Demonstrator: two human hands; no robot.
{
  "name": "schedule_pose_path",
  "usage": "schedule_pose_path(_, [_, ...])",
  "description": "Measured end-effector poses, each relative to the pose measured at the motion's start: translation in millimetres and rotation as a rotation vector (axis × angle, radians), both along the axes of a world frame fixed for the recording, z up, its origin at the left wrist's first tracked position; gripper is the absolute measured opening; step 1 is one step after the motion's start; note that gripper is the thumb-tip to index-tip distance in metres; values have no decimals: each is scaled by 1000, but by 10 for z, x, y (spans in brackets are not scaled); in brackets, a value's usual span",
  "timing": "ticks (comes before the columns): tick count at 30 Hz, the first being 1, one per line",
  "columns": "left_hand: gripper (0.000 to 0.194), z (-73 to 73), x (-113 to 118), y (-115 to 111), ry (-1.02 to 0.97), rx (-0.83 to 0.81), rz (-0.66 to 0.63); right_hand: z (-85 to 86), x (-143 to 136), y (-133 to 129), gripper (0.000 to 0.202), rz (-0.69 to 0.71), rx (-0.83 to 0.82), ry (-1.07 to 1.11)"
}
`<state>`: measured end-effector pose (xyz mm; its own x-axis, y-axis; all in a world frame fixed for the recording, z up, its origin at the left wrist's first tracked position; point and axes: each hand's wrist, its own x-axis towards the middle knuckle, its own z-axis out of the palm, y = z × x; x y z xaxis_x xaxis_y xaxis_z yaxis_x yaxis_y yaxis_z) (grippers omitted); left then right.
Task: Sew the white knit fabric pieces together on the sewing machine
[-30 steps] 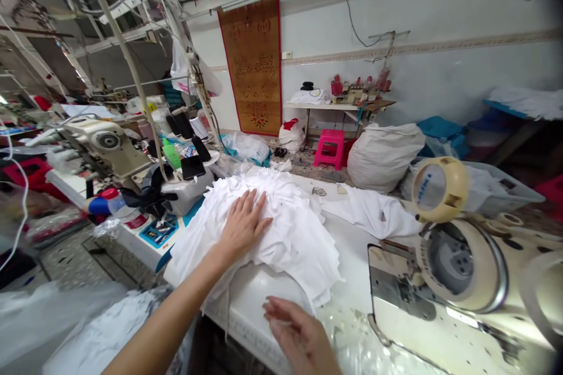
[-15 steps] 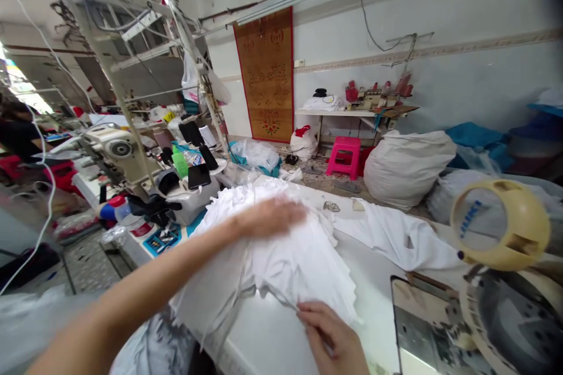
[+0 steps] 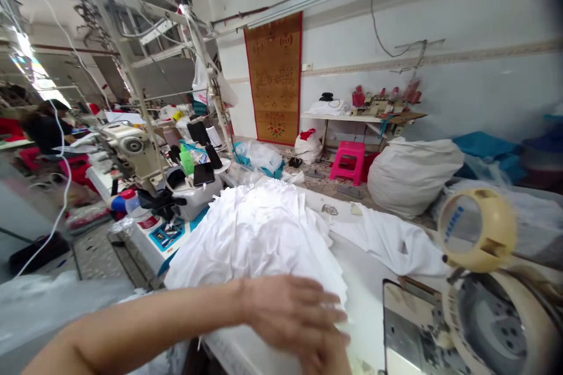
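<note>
A pile of white fabric pieces [image 3: 264,228] with ruffled edges is spread on the white sewing table. My left hand [image 3: 292,310] is stretched out flat across the pile's near edge, its fingers pointing right and a little blurred. Just below it, my right hand [image 3: 328,357] shows only in part at the bottom of the picture. The left hand covers its fingers, so I cannot make out what they hold, if anything.
On the right stands a sewing machine [image 3: 479,234] marked JUKI, with a white cloth [image 3: 391,240] behind it. At left are a blue tray [image 3: 166,235], a phone [image 3: 203,174] and another machine [image 3: 136,146]. A person [image 3: 46,126] sits far left.
My left hand has come from the top of the pile toward me and now overlaps the right hand. The grey-looking edge my right fingers pinched is out of sight. The view has shifted slightly.
</note>
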<state>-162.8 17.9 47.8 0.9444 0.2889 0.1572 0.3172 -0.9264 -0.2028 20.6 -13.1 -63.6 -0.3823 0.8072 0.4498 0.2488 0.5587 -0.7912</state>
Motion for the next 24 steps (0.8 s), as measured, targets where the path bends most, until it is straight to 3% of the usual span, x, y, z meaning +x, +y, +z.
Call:
schedule_pose_path(1, [54, 86, -124, 164, 35, -10, 127, 35, -1, 9, 30, 53, -6, 0])
schedule_pose_path(3, [48, 433, -464, 610, 43, 16, 501, 102, -7, 28, 29, 153, -22, 8])
schedule_pose_path(6, [46, 999, -857, 1075, -351, 320, 1127, 163, -13, 43, 27, 184, -50, 45])
schedule_pose_path(7, [43, 1094, -884, 1090, -491, 402, 1185, 175, -12, 40, 26, 177, -61, 56])
schedule_pose_path(9, [36, 1069, -766, 900, -595, 370, 999, 196, -5, 22, 27, 164, -91, 68])
schedule_pose_path(11, [30, 809, -504, 487, -487, 150, 592, 220, 6, -4, 28, 168, -138, 57])
schedule_pose_path(12, [27, 634, -366, 239, -452, 87, 482, 235, 12, -15, 28, 177, -161, 48])
schedule_pose_path(15, [27, 120, -102, -456, -399, 234, 265, 276, 23, -30, 26, 194, -204, 38])
schedule_pose_path(17, [26, -103, -97, -734, -218, 275, 27, 293, 24, -26, 24, 195, -204, 49])
schedule_pose_path(18, [26, -164, -135, -798, -155, 271, -24, 296, 23, -23, 24, 197, -194, 54])
schedule_pose_path(20, [25, -192, -244, -788, -150, 239, 71, 294, 18, -17, 24, 191, -163, 64])
schedule_pose_path(23, [30, -86, -380, -550, -339, 148, 499, 277, 6, -15, 25, 169, -140, 49])
schedule_pose_path(24, [33, -34, -410, -442, -359, 105, 576, 271, 3, -17, 26, 165, -144, 41])
